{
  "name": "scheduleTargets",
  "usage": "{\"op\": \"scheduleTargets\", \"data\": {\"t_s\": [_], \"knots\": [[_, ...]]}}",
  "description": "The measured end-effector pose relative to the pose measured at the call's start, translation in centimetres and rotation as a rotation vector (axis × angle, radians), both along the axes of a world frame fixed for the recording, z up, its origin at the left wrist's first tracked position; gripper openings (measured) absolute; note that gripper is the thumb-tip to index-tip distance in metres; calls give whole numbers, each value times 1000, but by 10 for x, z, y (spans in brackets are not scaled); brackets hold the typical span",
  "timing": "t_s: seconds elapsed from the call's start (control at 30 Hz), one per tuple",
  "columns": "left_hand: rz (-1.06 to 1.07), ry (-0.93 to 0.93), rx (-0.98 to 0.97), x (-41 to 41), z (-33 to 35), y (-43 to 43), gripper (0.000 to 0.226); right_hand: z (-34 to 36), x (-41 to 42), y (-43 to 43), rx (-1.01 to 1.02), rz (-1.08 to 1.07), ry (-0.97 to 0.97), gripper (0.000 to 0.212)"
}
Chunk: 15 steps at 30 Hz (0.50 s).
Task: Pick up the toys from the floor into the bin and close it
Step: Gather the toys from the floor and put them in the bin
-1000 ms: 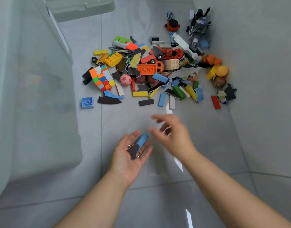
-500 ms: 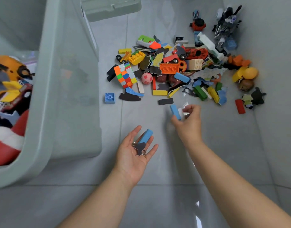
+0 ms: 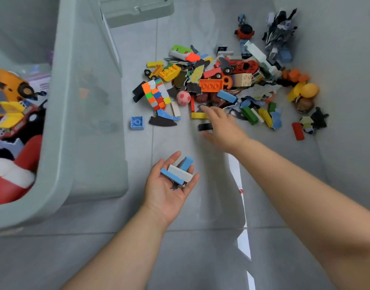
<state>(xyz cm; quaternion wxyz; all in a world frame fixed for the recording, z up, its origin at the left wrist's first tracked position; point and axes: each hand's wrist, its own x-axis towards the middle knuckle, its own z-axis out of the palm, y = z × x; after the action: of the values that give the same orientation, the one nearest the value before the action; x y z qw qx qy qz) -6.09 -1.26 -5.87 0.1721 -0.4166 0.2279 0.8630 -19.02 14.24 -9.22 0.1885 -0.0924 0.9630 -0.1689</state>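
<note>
While left hand (image 3: pixel 165 191) cradles blocks (image 3: pixel 179 173), fingers relaxed, right hand (image 3: pixel 223 128) spreads fingers flanking black block (image 3: pixel 205 127): probably light, rigid; pinch long sides.

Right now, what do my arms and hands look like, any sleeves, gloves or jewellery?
The left forearm and right forearm are bare up to the frame edge, with no sleeves in view. The left hand and right hand are bare too: no gloves, rings, watch or bracelets show. The right hand is slightly blurred.
</note>
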Motion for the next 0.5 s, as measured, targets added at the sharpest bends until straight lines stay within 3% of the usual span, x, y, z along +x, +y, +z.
{"op": "scheduleTargets", "data": {"t_s": [0.07,0.13,0.23,0.5], "knots": [[-12,3,-12,2,-2,-8,38,-16,-10,-9,156,52,-31,61],[-27,4,-20,7,-4,-16,38,-30,-8,-14,211,52,90,51],[-40,-5,-33,18,-8,-23,35,-38,6,-13,93,91,218,40],[-69,-105,-58,23,-25,-12,31,-20,66,-6,-190,-64,114,40]]}}
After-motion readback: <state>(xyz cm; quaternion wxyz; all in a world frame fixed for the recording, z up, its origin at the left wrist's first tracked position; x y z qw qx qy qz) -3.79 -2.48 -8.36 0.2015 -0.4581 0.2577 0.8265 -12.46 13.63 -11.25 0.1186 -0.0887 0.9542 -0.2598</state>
